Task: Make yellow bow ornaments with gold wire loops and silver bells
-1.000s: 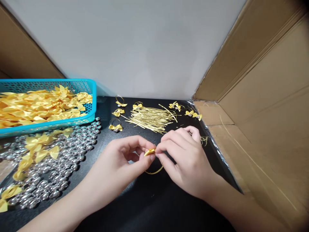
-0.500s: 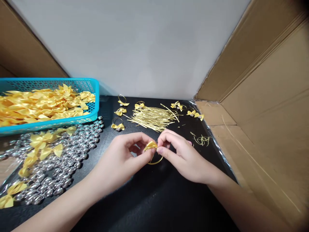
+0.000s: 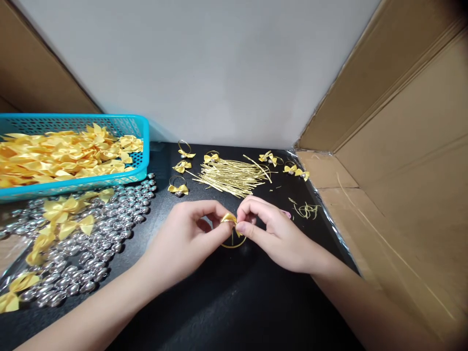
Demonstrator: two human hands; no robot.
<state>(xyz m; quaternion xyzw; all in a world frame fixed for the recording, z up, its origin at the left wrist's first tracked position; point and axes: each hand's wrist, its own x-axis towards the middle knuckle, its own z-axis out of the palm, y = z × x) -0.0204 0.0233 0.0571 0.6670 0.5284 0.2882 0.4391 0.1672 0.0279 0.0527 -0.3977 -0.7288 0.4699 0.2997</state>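
Note:
My left hand (image 3: pixel 186 239) and my right hand (image 3: pixel 270 229) meet over the black table (image 3: pixel 226 302), both pinched on one small yellow satin bow (image 3: pixel 229 218). A thin gold wire loop (image 3: pixel 232 242) hangs below the bow between my fingers. Just beyond my hands lies a bundle of gold wire pieces (image 3: pixel 230 175). Around it rest several finished bows on wire rings (image 3: pixel 178 187).
A turquoise basket (image 3: pixel 141 141) full of yellow bows stands at the left. Silver beads (image 3: pixel 98 243) with loose bows are spread before it. Wire scraps (image 3: pixel 306 210) lie at the right, beside cardboard walls (image 3: pixel 395 161). A white wall stands behind.
My hands have drawn closer together and a little farther from me. The bow now sits tighter between my fingertips, and the wire loop has shifted with it.

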